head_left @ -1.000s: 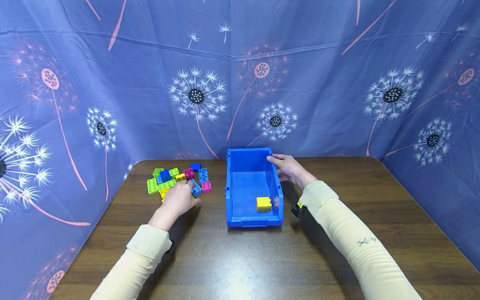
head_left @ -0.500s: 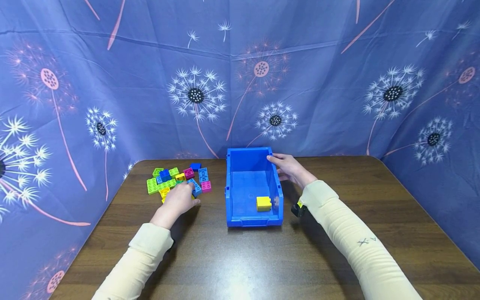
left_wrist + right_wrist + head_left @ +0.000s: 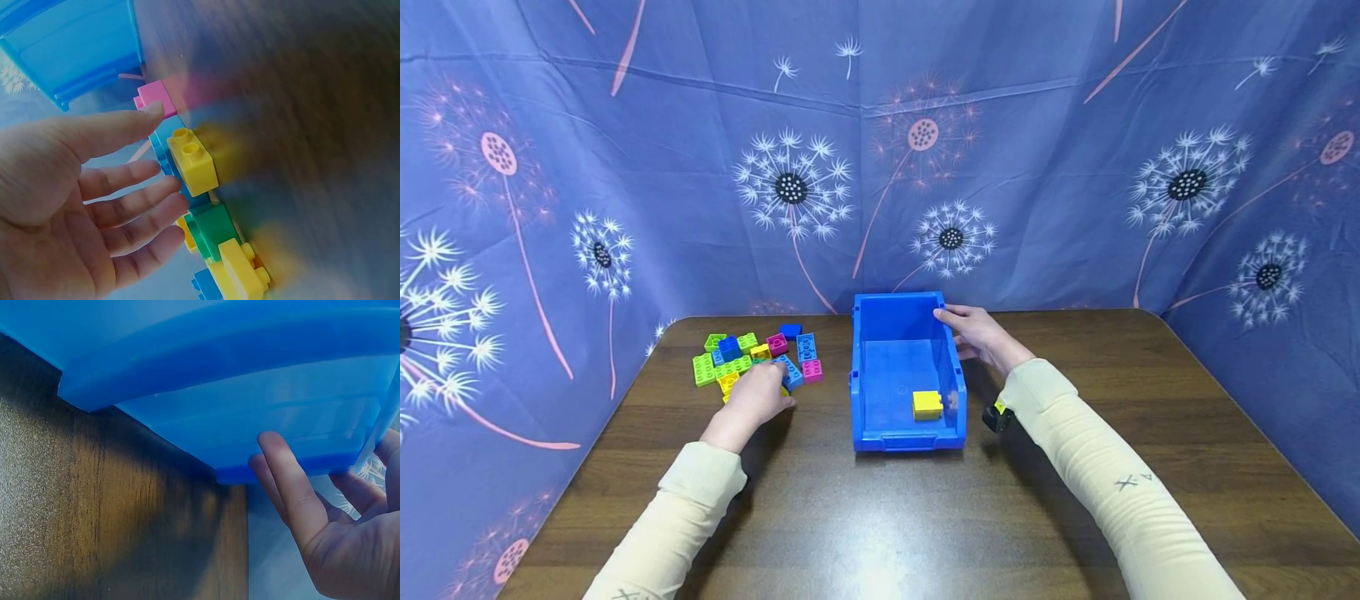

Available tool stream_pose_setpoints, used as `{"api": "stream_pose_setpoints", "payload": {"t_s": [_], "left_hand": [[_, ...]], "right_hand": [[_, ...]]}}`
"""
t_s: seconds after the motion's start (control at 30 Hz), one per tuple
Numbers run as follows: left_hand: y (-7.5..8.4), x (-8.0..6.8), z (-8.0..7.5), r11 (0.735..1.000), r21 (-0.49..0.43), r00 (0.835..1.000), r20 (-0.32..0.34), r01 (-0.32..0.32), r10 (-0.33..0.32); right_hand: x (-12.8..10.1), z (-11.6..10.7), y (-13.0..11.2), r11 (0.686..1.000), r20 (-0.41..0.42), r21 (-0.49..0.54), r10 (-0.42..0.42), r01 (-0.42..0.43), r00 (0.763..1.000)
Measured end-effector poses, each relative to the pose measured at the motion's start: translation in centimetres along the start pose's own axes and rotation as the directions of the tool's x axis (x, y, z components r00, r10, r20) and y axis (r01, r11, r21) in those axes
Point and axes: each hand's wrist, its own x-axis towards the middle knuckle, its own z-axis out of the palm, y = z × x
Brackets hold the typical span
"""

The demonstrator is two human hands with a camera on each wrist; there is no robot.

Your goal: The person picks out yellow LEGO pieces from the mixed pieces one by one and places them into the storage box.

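- Head view showed the left hand (image 3: 754,402) lying palm down at the near edge of a pile of bricks (image 3: 752,357) on the left part of the brown table (image 3: 880,517).
- Left wrist view had the left hand (image 3: 75,206) open, fingers (image 3: 134,209) straight and slightly spread, their tips at a yellow brick (image 3: 194,161) that sat on a blue brick (image 3: 164,153); nothing was pinched or held.
- A pink brick (image 3: 153,97) lay just beyond the thumb tip, and green and yellow bricks (image 3: 222,250) lay close by the little finger.
- The blue bin (image 3: 906,371) stood on the table just right of the pile, open top up, with one yellow block (image 3: 927,405) inside near its front wall.
- The right hand (image 3: 977,335) rested against the bin's far right corner, fingers on the rim.
- Right wrist view showed the right hand (image 3: 337,531) with fairly straight fingers laid along the bin's blue wall (image 3: 250,412), not curled round it.
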Motion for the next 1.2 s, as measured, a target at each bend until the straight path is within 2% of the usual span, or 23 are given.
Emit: {"api": "stream_pose_setpoints", "payload": {"t_s": [0.63,0.97,1.2], "left_hand": [[-0.65,0.27,0.54,0.999,0.024,0.999,0.031,0.035,-0.035],[-0.65,0.37,0.58,0.999,0.034,0.999,0.027,0.034,-0.035],[-0.8,0.33,0.6,0.999,0.039,1.0,0.016,0.011,-0.011]], "right_hand": [[-0.06,0.01,-0.1,1.0,0.007,0.014,-0.01,0.01,1.0],[-0.08,-0.03,-0.11,1.0,0.01,0.007,-0.017,0.017,1.0],[0.15,-0.14,-0.09,1.0,0.017,0.028,-0.006,0.005,1.0]]}}
